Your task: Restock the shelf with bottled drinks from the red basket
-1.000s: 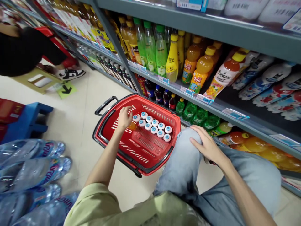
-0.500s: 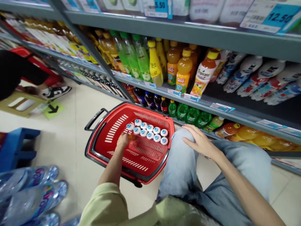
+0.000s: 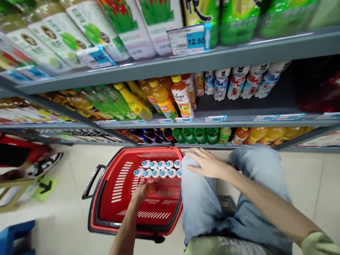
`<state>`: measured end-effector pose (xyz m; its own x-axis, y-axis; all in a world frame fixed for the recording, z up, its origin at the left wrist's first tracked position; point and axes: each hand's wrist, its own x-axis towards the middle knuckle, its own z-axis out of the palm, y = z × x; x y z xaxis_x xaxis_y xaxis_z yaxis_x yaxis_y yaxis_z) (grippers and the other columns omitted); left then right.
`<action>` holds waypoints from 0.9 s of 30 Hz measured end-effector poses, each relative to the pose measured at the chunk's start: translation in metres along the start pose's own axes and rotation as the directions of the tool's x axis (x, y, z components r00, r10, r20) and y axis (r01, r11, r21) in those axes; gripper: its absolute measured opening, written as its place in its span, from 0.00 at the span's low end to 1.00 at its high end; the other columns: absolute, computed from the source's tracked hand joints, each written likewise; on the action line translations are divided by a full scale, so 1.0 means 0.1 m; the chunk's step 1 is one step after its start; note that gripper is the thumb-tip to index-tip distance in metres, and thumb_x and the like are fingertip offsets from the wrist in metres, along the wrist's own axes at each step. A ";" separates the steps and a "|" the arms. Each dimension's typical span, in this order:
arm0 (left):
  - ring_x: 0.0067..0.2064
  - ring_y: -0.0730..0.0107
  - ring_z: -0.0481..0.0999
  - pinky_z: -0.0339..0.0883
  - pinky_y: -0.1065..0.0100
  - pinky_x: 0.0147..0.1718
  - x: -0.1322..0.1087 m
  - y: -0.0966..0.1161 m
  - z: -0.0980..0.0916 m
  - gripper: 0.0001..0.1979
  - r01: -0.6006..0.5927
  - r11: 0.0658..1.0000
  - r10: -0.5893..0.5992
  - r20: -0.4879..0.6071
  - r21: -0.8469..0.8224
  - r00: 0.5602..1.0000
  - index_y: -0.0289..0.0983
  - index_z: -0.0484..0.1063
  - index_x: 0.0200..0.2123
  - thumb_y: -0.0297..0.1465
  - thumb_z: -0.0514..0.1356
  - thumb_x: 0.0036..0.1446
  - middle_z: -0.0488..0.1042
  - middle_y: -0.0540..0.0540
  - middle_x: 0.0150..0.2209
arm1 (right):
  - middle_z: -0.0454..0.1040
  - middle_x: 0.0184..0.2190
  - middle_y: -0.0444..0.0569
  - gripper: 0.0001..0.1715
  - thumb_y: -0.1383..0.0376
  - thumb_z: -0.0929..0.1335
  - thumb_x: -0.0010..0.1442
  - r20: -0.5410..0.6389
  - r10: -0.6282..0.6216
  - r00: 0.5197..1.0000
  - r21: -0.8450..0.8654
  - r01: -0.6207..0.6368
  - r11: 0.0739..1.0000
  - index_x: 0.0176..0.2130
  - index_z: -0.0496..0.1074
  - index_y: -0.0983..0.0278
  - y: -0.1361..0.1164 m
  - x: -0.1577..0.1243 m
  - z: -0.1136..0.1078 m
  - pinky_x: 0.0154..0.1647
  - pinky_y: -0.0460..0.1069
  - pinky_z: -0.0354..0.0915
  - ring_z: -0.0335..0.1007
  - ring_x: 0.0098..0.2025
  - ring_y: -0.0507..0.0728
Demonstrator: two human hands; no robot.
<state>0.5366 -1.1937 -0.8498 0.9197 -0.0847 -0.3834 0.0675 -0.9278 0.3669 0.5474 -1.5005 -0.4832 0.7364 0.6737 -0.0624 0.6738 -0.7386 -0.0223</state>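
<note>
My left hand point(image 3: 140, 194) reaches down into a red shopping basket point(image 3: 106, 212) on the floor. Its fingers are closed round a blurred orange-brown bottle point(image 3: 152, 187), low over the slotted bottom; the rest of that bottle is hard to make out. Just beyond it, small white bottles point(image 3: 155, 173) with blue caps stand in two rows against the far side. At the right end my knee covers part of these rows. My right hand point(image 3: 205, 163) lies on the knee of my jeans point(image 3: 196, 194), fingers spread, holding nothing.
Ahead runs a grey drinks shelf point(image 3: 239, 123) with juice and milk-drink bottles. Green soda bottles point(image 3: 199, 135) line its lowest level. At left are a person's shoe point(image 3: 46, 164), a yellowish stool point(image 3: 10, 193), a floor arrow point(image 3: 45, 187) and a blue stool point(image 3: 18, 235).
My view has swung to the right, so the shelf looks more level and the water bottles at lower left are out of sight. Both hands keep about the same places, on basket and knee.
</note>
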 end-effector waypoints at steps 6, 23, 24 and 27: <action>0.53 0.57 0.78 0.70 0.63 0.45 -0.22 0.27 -0.16 0.14 -0.098 0.994 0.098 0.011 0.044 0.995 0.38 0.70 0.40 0.19 0.55 0.51 0.72 0.40 0.52 | 0.62 0.69 0.60 0.36 0.47 0.61 0.73 0.011 0.010 1.000 -0.040 -0.009 0.999 0.71 0.61 0.61 -0.03 -0.03 -0.02 0.63 0.67 0.68 0.66 0.64 0.71; 0.41 0.62 0.77 0.66 0.67 0.33 -1.46 0.77 -1.49 0.13 -0.279 0.945 0.326 -0.399 0.173 0.857 0.39 0.67 0.33 0.17 0.50 0.49 0.72 0.44 0.41 | 0.61 0.69 0.62 0.38 0.46 0.61 0.73 0.014 0.026 1.000 -0.043 -0.026 0.999 0.73 0.56 0.59 -0.05 -0.11 -0.07 0.60 0.68 0.70 0.67 0.63 0.72; 0.40 0.63 0.77 0.65 0.68 0.31 -1.55 0.80 -1.58 0.13 -0.296 0.933 0.358 -0.446 0.203 0.821 0.39 0.67 0.32 0.17 0.51 0.49 0.71 0.44 0.40 | 0.61 0.69 0.62 0.39 0.46 0.61 0.73 0.013 0.030 0.999 -0.034 -0.029 0.999 0.73 0.56 0.59 -0.05 -0.11 -0.07 0.60 0.68 0.70 0.67 0.63 0.72; 0.39 0.64 0.75 0.63 0.70 0.26 -1.80 0.92 -1.84 0.12 -0.375 0.869 0.495 -0.578 0.322 0.649 0.39 0.65 0.30 0.16 0.52 0.49 0.71 0.45 0.37 | 0.59 0.71 0.63 0.40 0.46 0.62 0.72 0.015 0.036 0.999 -0.010 -0.035 0.999 0.73 0.56 0.61 -0.06 -0.12 -0.07 0.62 0.69 0.68 0.66 0.65 0.73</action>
<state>0.4483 -1.1966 -0.5911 0.8538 -0.3041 0.4225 -0.4114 -0.8916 0.1895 0.5347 -1.5035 -0.4751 0.7588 0.6466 -0.0783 0.6479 -0.7616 -0.0101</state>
